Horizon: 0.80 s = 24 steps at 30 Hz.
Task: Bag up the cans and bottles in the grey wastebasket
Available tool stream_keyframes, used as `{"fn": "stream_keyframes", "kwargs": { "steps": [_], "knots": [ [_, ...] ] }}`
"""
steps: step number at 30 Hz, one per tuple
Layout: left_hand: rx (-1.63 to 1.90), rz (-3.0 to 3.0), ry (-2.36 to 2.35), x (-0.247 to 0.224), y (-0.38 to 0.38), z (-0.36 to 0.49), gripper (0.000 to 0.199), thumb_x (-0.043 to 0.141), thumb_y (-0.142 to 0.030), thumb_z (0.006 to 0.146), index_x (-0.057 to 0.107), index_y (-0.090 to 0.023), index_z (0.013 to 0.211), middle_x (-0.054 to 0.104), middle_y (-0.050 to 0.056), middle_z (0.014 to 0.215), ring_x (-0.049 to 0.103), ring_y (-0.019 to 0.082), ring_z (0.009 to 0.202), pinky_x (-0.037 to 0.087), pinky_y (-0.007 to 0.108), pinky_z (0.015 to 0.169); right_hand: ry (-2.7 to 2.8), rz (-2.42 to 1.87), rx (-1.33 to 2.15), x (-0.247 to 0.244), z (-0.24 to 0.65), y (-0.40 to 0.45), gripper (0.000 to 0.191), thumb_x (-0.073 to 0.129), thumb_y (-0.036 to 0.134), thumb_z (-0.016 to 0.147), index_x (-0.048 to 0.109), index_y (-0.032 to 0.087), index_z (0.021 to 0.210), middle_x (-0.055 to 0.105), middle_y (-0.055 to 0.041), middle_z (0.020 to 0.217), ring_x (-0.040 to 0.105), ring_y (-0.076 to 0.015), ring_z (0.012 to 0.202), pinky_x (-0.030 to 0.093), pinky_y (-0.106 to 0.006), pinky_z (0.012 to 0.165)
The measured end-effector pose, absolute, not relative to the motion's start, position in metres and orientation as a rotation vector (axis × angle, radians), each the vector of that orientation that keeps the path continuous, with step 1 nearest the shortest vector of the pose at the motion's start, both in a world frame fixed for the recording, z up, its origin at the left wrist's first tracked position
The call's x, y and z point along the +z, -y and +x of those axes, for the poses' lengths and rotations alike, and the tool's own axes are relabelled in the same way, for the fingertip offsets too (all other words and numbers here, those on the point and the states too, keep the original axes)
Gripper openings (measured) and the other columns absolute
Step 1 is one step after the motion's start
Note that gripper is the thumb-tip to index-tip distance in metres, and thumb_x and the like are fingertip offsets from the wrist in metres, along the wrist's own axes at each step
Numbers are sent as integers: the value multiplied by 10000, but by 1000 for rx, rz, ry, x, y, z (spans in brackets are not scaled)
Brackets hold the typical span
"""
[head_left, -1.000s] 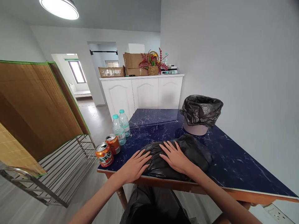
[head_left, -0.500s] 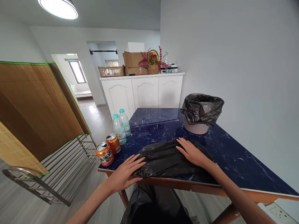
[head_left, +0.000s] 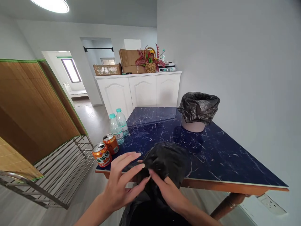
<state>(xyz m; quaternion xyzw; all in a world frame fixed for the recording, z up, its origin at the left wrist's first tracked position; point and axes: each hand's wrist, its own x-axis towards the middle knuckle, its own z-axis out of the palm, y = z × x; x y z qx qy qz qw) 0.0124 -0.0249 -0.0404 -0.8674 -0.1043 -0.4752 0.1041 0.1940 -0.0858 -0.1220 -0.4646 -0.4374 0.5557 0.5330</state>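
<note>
A black plastic bag [head_left: 172, 158] lies bunched at the front edge of the dark blue table [head_left: 211, 157], part of it hanging over the edge. My right hand [head_left: 168, 188] is closed on the bag, with its index finger pointing left. Just left of it, my left hand [head_left: 124, 182] is beside the bag with its fingers apart. Two orange cans [head_left: 102, 155] stand near the table's left corner. Behind them are two clear bottles [head_left: 116, 128] with teal caps.
A bin [head_left: 194, 125] lined with a black bag stands at the table's back right. A metal rack [head_left: 70, 166] with a bamboo mat is on the left. Beyond the table, a white cabinet [head_left: 143, 91] holds cardboard boxes and a flower basket [head_left: 150, 67].
The bag has gone from spread out along the table edge to bunched up. My right hand has moved left and closed on it. My left hand has lifted off the bag.
</note>
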Motion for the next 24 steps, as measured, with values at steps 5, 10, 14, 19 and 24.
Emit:
{"fn": "stream_keyframes", "kwargs": {
  "steps": [5,10,14,19,24],
  "knots": [
    [-931,-2843,332,-70,10,19,440,667,-265,1037,561,-215,1461,667,121,1469,520,286,1478,467,475,1212,869,-1190,1081,-125,216,68,717,639,709,938,655,222,1464,677,-115,1482,544,-325,1476,401,-511,1267],
    [-455,-3098,405,-106,-19,34,664,558,-489,1092,346,-274,1684,427,98,1721,329,311,1629,339,553,1314,1234,-1476,569,-137,263,39,802,598,467,999,303,205,1698,473,-159,1663,473,-336,1528,416,-568,1254],
    [-324,-3178,428,-124,-32,38,683,514,-550,1096,334,-277,1696,343,88,1757,285,319,1643,267,582,1340,1547,-1523,-9,-138,280,48,638,457,272,1078,301,299,1696,313,-84,1759,219,-304,1658,340,-588,1305],
    [-289,-3237,451,-129,-35,37,779,548,-635,1054,335,-253,1699,324,115,1760,276,345,1642,255,596,1339,2189,-1246,-121,-126,277,99,738,585,312,1054,256,259,1713,426,-68,1714,267,-261,1646,290,-532,1352],
    [-318,-3291,438,-130,-36,36,1090,735,-743,877,256,-250,1722,371,159,1739,323,404,1619,264,638,1318,2384,-1375,-159,-157,284,112,955,624,87,892,187,169,1737,285,-113,1772,213,-335,1656,259,-632,1338]
  ]
}}
